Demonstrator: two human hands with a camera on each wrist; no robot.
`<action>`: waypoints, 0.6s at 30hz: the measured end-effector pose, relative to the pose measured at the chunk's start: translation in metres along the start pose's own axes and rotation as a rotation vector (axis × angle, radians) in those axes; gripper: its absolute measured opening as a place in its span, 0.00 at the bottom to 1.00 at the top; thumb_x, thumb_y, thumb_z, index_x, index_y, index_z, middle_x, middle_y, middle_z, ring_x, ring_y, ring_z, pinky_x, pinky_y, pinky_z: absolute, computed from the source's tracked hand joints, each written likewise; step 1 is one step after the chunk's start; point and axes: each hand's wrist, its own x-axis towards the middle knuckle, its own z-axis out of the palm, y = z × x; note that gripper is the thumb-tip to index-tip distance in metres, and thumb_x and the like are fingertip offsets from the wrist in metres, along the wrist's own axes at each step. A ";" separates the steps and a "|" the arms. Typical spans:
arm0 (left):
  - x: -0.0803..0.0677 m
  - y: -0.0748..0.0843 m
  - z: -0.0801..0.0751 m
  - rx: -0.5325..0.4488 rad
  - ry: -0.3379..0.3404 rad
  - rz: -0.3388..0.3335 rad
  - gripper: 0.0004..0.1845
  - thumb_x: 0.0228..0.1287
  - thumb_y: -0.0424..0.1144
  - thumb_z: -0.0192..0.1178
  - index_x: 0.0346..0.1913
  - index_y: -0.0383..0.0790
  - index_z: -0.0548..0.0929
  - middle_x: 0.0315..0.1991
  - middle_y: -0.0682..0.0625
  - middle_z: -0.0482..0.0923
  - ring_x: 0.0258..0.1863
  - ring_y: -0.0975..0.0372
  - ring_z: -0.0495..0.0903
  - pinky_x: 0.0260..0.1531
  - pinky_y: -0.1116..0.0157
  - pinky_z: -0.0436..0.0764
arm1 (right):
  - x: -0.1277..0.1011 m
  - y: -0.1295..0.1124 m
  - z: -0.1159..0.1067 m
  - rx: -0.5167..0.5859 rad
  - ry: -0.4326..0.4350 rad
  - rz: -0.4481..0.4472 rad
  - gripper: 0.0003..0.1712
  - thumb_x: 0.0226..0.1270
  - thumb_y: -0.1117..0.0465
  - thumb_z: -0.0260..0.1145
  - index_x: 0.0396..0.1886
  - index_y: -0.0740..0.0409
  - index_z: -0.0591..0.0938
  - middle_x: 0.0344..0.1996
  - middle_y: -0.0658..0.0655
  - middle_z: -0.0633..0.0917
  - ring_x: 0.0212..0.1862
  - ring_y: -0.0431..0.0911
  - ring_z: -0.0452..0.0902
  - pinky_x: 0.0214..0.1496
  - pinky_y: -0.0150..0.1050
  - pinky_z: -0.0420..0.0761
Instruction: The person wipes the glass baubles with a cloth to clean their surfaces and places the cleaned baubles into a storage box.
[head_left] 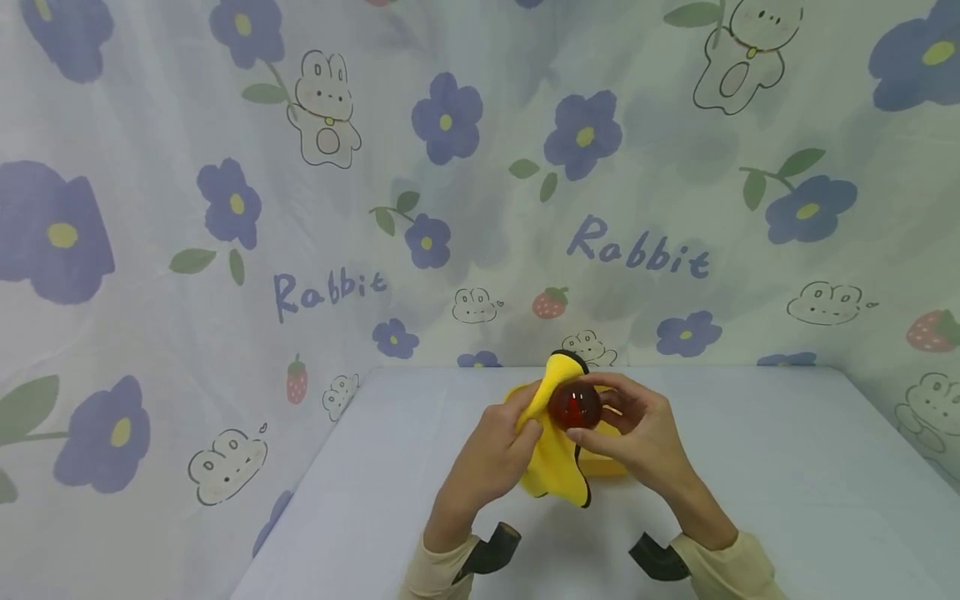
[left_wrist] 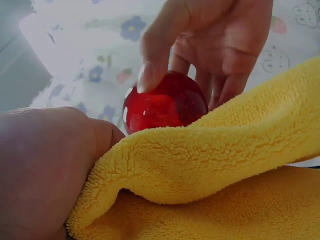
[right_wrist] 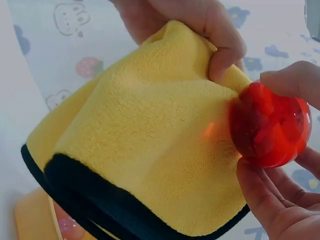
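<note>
Red ball (head_left: 573, 407) sits between both hands, held up off the desk (head_left: 787, 467). It's round, so no long axis to call; glossy and translucent, inside hard to make out. Right hand (head_left: 637, 437) grips it, thumb on top, fingers (right_wrist: 260, 195) curled under. Left hand (head_left: 491, 454) pinches the yellow cloth (head_left: 555, 450), thumb pressing the fabric right against the ball's left side. Cloth touches the ball and part-wraps it; its long axis runs away from the person, one end peaking above the hands and the other hanging down below them. Black trim along the cloth's edge.

Hidden: far side of the ball is behind the cloth and fingers in the head view. A second yellow item (head_left: 600, 462) lies under the hands, mostly covered; can't tell what it is. Both wrists carry dark mounts, cut off at the frame edge.

Readable text: "Rabbit" (head_left: 637, 250) on the backdrop beyond the hands, printed twice.
</note>
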 end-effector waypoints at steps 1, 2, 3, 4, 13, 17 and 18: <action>0.000 0.001 0.000 0.001 -0.002 -0.004 0.27 0.73 0.33 0.45 0.73 0.41 0.73 0.47 0.48 0.84 0.28 0.67 0.79 0.34 0.72 0.83 | 0.000 0.001 0.000 0.007 0.003 0.004 0.33 0.52 0.75 0.78 0.61 0.66 0.80 0.54 0.45 0.84 0.50 0.40 0.87 0.55 0.31 0.85; 0.000 0.001 0.000 0.002 -0.005 -0.008 0.27 0.73 0.34 0.45 0.72 0.41 0.73 0.45 0.48 0.84 0.28 0.67 0.79 0.33 0.71 0.83 | 0.000 0.002 -0.001 0.009 0.007 0.005 0.33 0.52 0.75 0.77 0.61 0.67 0.79 0.54 0.45 0.84 0.50 0.40 0.86 0.55 0.30 0.85; 0.000 0.002 0.000 0.002 -0.008 -0.012 0.26 0.73 0.34 0.45 0.72 0.41 0.73 0.44 0.48 0.84 0.27 0.67 0.79 0.33 0.71 0.83 | 0.001 0.003 -0.001 0.012 0.012 0.005 0.34 0.52 0.75 0.77 0.61 0.67 0.79 0.54 0.45 0.84 0.51 0.39 0.86 0.55 0.30 0.85; 0.000 0.002 0.000 0.003 -0.010 -0.015 0.26 0.73 0.34 0.45 0.72 0.41 0.74 0.42 0.48 0.84 0.27 0.67 0.79 0.32 0.71 0.83 | 0.001 0.004 -0.002 0.013 0.018 0.008 0.34 0.52 0.76 0.77 0.61 0.68 0.79 0.54 0.45 0.83 0.51 0.39 0.86 0.55 0.30 0.85; -0.002 0.006 0.001 0.029 -0.012 -0.023 0.20 0.71 0.34 0.47 0.62 0.41 0.78 0.33 0.50 0.82 0.23 0.68 0.77 0.28 0.71 0.83 | 0.003 0.010 -0.006 -0.039 0.079 -0.003 0.33 0.51 0.76 0.77 0.60 0.65 0.80 0.54 0.48 0.85 0.52 0.37 0.86 0.55 0.29 0.84; -0.004 0.008 0.000 0.045 -0.007 -0.017 0.20 0.71 0.34 0.47 0.62 0.39 0.78 0.31 0.50 0.80 0.22 0.69 0.76 0.27 0.71 0.82 | 0.003 0.012 -0.008 -0.114 0.110 -0.003 0.32 0.52 0.72 0.79 0.60 0.61 0.82 0.55 0.56 0.86 0.51 0.35 0.86 0.55 0.27 0.83; -0.004 0.009 0.000 0.050 -0.003 -0.017 0.20 0.70 0.33 0.47 0.62 0.39 0.78 0.30 0.50 0.80 0.21 0.69 0.75 0.26 0.71 0.82 | 0.003 0.013 -0.008 -0.131 0.115 0.002 0.32 0.53 0.71 0.79 0.60 0.60 0.82 0.55 0.58 0.86 0.51 0.35 0.86 0.55 0.27 0.84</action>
